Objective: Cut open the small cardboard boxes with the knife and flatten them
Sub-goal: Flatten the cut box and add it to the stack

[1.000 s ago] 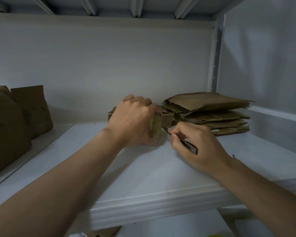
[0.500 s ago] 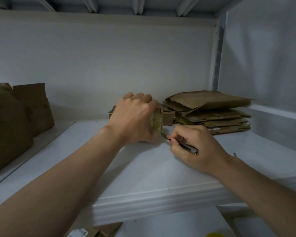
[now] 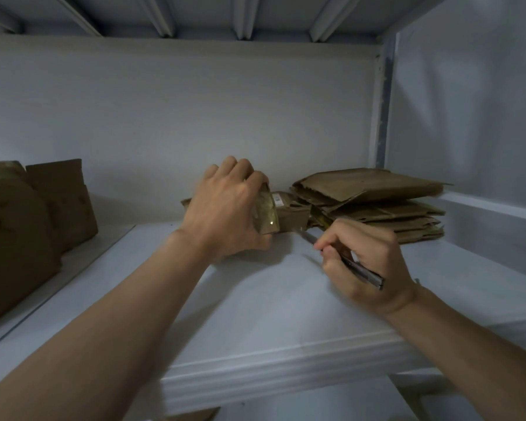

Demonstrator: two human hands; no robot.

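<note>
R hand (image 3: 368, 259), curled tight round the knife (image 3: 366, 275), had pulled the blade clear of the box (image 3: 266, 215) since 0.5s ago. L hand (image 3: 225, 214) still gripped it on the shelf (image 3: 255, 305). Prob cut's done, flatten next.

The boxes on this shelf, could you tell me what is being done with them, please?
A person works at a white shelf. The left hand holds a small box on it; the right hand holds a knife like a pen, blade aimed at the box, contact unclear. A flattened pile lies at the right, and more boxes stand at the left.
</note>
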